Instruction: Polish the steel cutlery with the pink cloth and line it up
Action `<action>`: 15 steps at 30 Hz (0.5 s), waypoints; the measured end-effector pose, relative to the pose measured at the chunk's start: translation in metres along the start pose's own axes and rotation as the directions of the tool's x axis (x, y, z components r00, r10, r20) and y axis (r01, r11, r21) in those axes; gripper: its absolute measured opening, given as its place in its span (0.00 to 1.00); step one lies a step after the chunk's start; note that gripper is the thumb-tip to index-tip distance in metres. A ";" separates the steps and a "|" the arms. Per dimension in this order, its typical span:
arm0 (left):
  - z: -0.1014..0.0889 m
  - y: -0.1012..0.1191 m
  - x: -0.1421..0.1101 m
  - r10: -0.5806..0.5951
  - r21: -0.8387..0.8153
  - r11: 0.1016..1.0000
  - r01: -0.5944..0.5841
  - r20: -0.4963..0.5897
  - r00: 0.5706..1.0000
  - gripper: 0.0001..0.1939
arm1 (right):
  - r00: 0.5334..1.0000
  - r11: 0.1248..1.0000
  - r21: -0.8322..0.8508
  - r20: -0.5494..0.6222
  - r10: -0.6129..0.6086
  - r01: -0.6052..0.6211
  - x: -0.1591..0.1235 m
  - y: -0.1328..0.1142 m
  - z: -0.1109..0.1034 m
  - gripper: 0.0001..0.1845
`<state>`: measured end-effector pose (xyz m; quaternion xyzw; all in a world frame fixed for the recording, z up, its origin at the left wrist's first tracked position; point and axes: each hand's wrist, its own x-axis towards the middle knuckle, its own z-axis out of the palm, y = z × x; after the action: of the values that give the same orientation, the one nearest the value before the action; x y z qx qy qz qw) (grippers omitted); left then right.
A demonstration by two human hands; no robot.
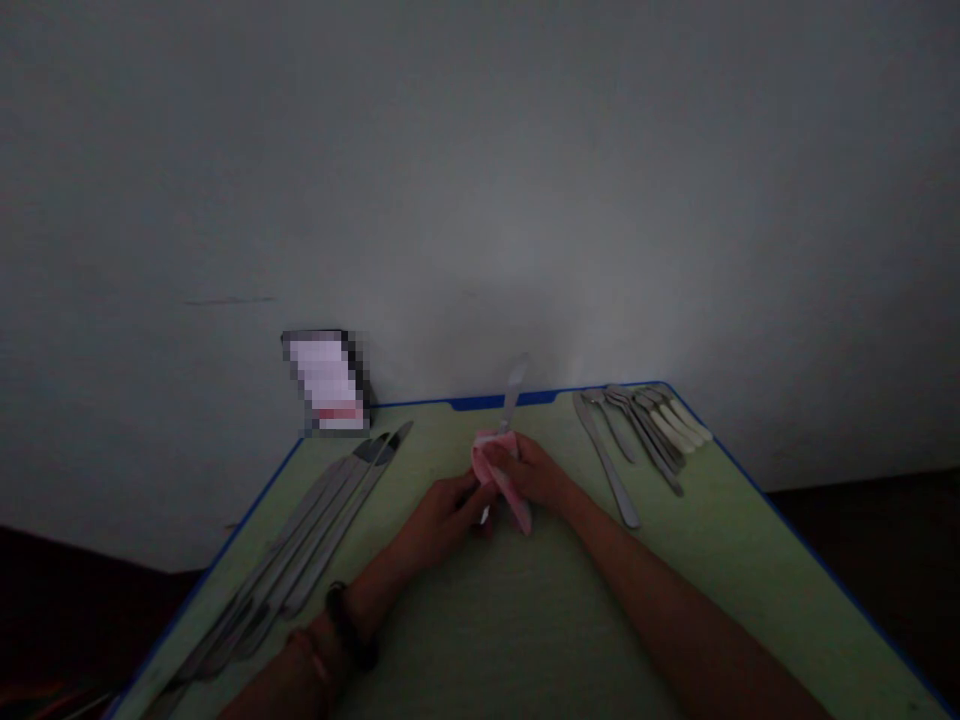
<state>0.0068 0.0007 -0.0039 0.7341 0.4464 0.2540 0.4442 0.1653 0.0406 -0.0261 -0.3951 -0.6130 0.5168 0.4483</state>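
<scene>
A table knife points up and away from me over the middle of the table, its blade showing above a folded pink cloth. My right hand is closed on the cloth, which is wrapped around the knife, with the thumb pressed on top. Lower down, my left hand is closed around the handle end of the knife, close against the cloth. The fingers hide most of the handle. A corner of the cloth hangs below my right hand.
Several table knives lie side by side at the left. To the right are a single knife, several forks or spoons and some white-handled cutlery. A phone leans on the wall behind the green, blue-edged table.
</scene>
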 end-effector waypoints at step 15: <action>0.006 -0.001 0.002 -0.013 -0.013 1.000 0.012 -0.029 0.999 0.15 | 0.999 0.980 0.196 0.047 0.007 -0.017 0.005 0.001 -0.006 0.29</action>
<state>0.0114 0.0002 -0.0077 0.7246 0.4558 0.2649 0.4439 0.1698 0.0472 -0.0263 -0.3404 -0.5668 0.5867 0.4677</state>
